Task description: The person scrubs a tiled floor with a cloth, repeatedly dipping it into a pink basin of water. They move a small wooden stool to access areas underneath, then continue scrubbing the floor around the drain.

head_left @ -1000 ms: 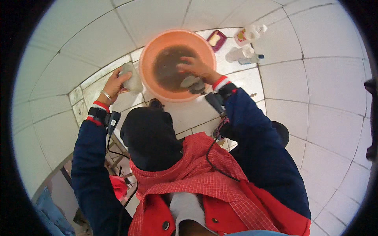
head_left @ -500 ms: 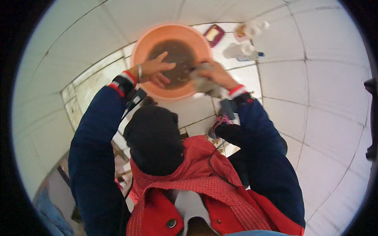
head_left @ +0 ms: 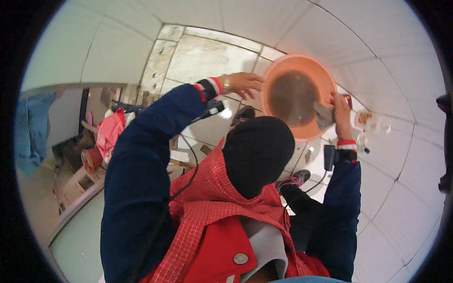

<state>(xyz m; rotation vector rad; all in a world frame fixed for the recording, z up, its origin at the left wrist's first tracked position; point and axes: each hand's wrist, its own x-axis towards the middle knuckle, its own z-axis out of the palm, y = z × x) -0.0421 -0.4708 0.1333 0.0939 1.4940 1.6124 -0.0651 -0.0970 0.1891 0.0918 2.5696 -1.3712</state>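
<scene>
While the orange bowl (head_left: 298, 70) sits on the white tiled floor (head_left: 401, 52), the right hand (head_left: 340, 109) grips a grey cloth (head_left: 324, 116) at its rim. The left hand (head_left: 243, 83) rests loose and open on the other edge, holding nothing

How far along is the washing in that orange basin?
Seemingly midway. The orange basin already holds murky brown water. In hand: the right hand grips a grey cloth at the basin's rim, and the left hand sits at the opposite edge. The water looks dirty, so rinsing likely remains. Bottles stand beside the basin on the tiled floor.
</scene>
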